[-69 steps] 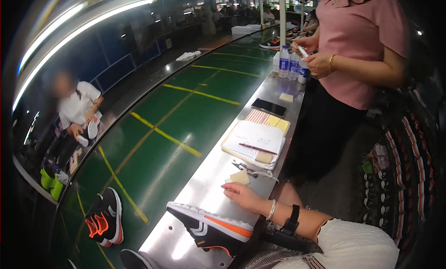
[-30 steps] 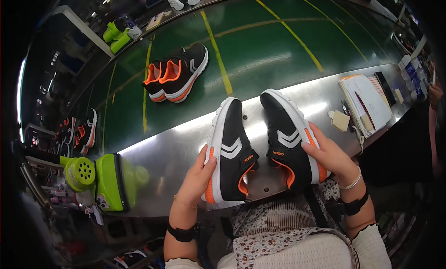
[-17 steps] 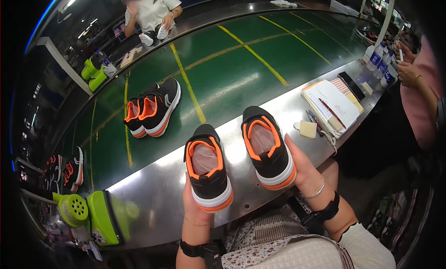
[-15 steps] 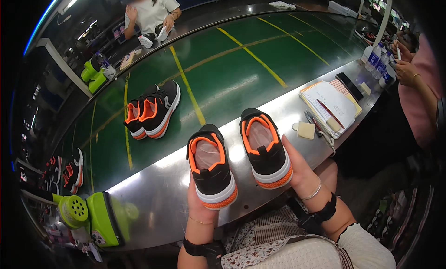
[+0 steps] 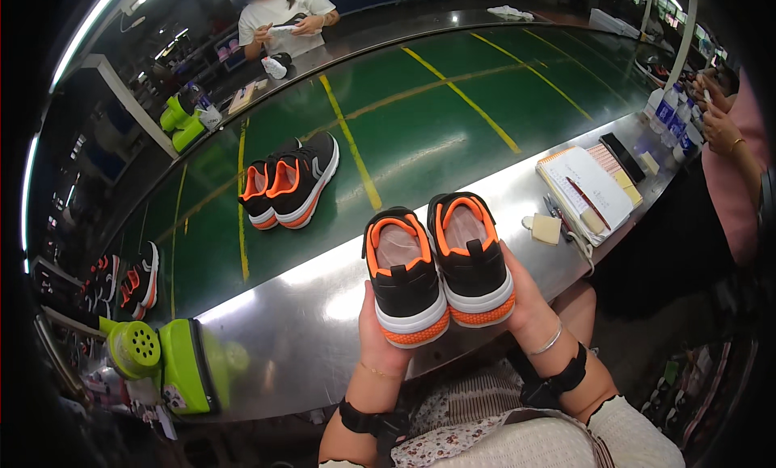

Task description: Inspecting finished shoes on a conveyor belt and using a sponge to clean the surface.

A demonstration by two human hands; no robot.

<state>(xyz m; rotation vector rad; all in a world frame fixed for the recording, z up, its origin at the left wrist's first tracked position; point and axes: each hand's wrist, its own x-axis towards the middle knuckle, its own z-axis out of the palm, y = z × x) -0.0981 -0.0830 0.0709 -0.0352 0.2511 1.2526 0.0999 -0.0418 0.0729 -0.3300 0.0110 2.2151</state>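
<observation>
Two black sneakers with orange linings and white-and-orange soles are held side by side, heels toward me, above the metal table edge. My left hand [image 5: 380, 335] is closed on the outer side of the left sneaker [image 5: 408, 298], its fingers mostly hidden beneath. Around the outer side of the right sneaker [image 5: 475, 278] my right hand [image 5: 525, 298] is wrapped, fingers also largely hidden. The sneakers touch or nearly touch each other along their inner sides. On the green belt ahead stands a matching pair of sneakers [image 5: 293, 181].
Yellow lines cross the green conveyor belt [image 5: 420, 145]. A lime-green device [image 5: 182, 363] stands on the metal ledge at left; more sneakers [image 5: 139, 282] lie beyond it. To the right are a notebook [image 5: 590, 193], a pale block [image 5: 546, 229] and bottles [image 5: 667, 112]. Co-workers stand across and at right.
My left hand has brought its sneaker rightward against the other one. The view has shifted slightly. Across the belt, the co-worker has lifted a shoe in both hands.
</observation>
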